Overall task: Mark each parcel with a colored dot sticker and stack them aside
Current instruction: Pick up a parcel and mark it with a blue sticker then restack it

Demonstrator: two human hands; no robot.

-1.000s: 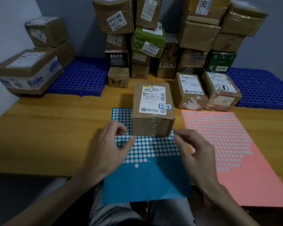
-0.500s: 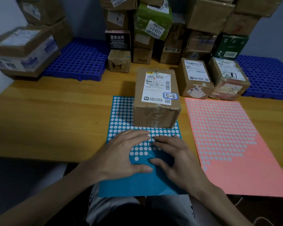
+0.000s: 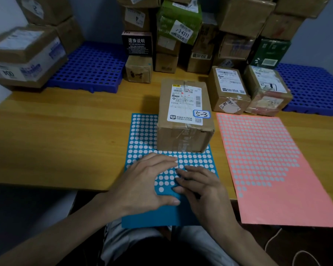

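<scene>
Left hand (image 3: pixel 146 185) lay flat, fingers straight, pressing the blue sticker sheet (image 3: pixel 140 135); right hand (image 3: pixel 202 191) beside it, bent onto the dots (image 3: pixel 195 161). Pinching one? Couldn't tell. The parcel (image 3: pixel 185 116) stood just beyond both, on that sheet.

In dim light, a yellow-brown wooden table (image 3: pixel 56 141) spreads beneath my left hand (image 3: pixel 142 185) and right hand (image 3: pixel 206 191), a blue perforated pallet (image 3: pixel 88 68) lying far beyond the left hand, a second blue pallet (image 3: pixel 315 89) beyond the right, a grey-blue wall (image 3: pixel 100 20) behind.
</scene>
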